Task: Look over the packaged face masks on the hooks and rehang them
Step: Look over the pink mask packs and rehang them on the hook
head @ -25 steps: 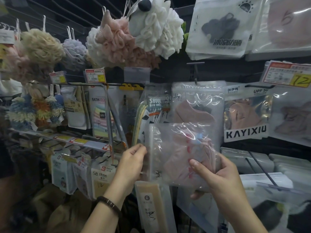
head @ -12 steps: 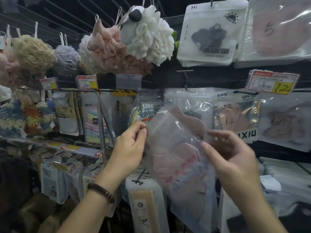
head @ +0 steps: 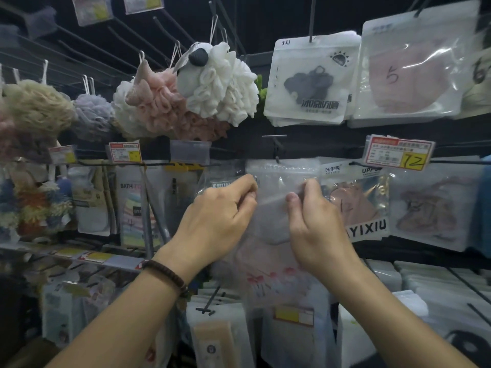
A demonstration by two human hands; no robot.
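A clear plastic pack with a pink face mask (head: 273, 224) hangs upright in front of me, its top edge just under a black metal hook (head: 276, 147). My left hand (head: 220, 221) pinches the pack's upper left corner. On the upper right corner, my right hand (head: 316, 224) pinches the plastic between thumb and fingers. More mask packs hang around: a KAYIXIU pack (head: 358, 205) to the right, a white pack with a black mask (head: 308, 83) above, and a pink mask pack marked 5 (head: 409, 75) beside it.
Bath sponges (head: 212, 86) hang at the upper left. Bath towel packs (head: 132, 208) fill hooks to the left. A price tag marked 12 (head: 398, 152) sits at the right. Lower hooks (head: 210, 301) with white packs jut out below my arms.
Both hands lifted the mask pack from waist height up to the hook. It turned from tilted to upright, and my grips shifted to its top corners.
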